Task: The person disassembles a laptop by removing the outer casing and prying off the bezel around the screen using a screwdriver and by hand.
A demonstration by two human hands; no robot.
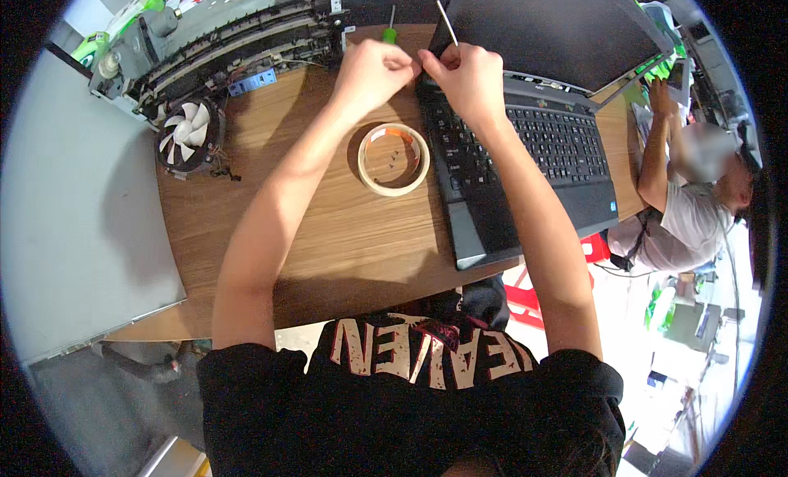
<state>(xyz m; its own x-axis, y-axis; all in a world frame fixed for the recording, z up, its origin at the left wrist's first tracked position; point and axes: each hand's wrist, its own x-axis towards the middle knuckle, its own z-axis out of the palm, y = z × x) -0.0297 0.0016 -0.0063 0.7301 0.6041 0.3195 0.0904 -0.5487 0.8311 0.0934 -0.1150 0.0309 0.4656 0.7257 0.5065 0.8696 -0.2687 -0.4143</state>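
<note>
My left hand (373,75) is closed in a pinch above the desk, its fingertips close to my right thumb; what they hold is too small to make out. My right hand (468,87) grips a thin silver rod (443,17), like a screwdriver shaft, pointing upward over the hinge side of an open black laptop (529,198). Its screen (558,34) is dark, with loose trim along the lower edge. A roll of tan tape (394,188) lies beside the laptop, with several small screws (394,157) inside its ring. A green-handled screwdriver (390,35) lies behind my left hand.
A dismantled printer mechanism (222,34) spans the back left, with a white-bladed cooling fan (185,134) before it on the wooden desk (287,280). At right, another person (689,222) works at the desk. A red stool (521,300) is below the front edge.
</note>
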